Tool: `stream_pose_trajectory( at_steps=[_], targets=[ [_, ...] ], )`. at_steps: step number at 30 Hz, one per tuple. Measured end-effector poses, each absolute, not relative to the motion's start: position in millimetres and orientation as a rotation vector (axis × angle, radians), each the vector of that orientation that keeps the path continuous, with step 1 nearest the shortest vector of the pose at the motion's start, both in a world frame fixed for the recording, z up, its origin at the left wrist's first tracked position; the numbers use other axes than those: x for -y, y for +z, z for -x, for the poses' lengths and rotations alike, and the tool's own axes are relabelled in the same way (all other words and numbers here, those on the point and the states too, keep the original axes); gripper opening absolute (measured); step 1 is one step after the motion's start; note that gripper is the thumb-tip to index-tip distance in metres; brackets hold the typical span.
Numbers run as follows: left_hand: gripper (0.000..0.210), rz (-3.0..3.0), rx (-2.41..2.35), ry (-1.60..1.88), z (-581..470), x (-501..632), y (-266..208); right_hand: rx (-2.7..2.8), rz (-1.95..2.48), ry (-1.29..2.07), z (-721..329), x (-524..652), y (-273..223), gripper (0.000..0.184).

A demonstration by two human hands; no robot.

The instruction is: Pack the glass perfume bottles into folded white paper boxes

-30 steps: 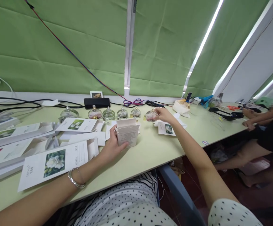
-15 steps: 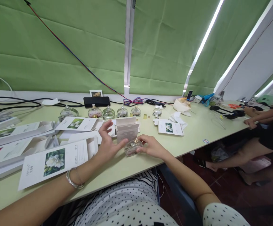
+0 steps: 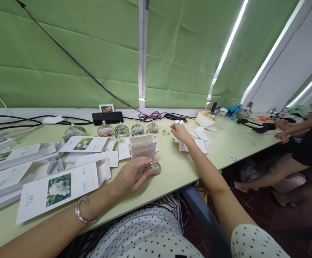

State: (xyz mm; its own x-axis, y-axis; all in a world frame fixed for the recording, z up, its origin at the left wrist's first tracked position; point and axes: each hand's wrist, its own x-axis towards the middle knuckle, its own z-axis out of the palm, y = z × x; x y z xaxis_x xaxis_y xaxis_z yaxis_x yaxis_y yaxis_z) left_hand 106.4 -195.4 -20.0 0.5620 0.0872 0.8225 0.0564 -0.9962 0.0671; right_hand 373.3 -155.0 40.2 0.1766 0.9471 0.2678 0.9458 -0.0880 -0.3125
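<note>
My left hand is closed on a round glass perfume bottle near the table's front edge. The bottle leans, with its neck beside my fingers. Just behind it stands an open white carton with its flap up. My right hand reaches far across the table, fingers curled down beside a crumpled white piece; what lies under the fingers is hidden. To its left are small gold caps. Several similar bottles stand in a row at the back, among them a green-tinted bottle.
White flower-printed boxes cover the left side. A black phone leans near the wall, beside coiled cables. Under my right forearm lie papers; a cream pouch sits behind. Another person's hands rest at the far right.
My right hand has left the front bottle and moved to the back of the table. My left hand has gone from spread fingers to gripping that bottle, which now leans.
</note>
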Motion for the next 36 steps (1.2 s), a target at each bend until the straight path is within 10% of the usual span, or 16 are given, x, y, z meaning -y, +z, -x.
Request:
stream_pose_trajectory(
  at_steps=[24,36],
  targets=[
    [0.05,-2.539,-0.389,0.961,-104,194,-27,1.699,2.179,-0.103,-361,112,6,0.025],
    [0.048,-2.606,-0.512,0.808,-104,193,-25,2.089,0.95,0.284,-312,247,29,0.009]
  ],
)
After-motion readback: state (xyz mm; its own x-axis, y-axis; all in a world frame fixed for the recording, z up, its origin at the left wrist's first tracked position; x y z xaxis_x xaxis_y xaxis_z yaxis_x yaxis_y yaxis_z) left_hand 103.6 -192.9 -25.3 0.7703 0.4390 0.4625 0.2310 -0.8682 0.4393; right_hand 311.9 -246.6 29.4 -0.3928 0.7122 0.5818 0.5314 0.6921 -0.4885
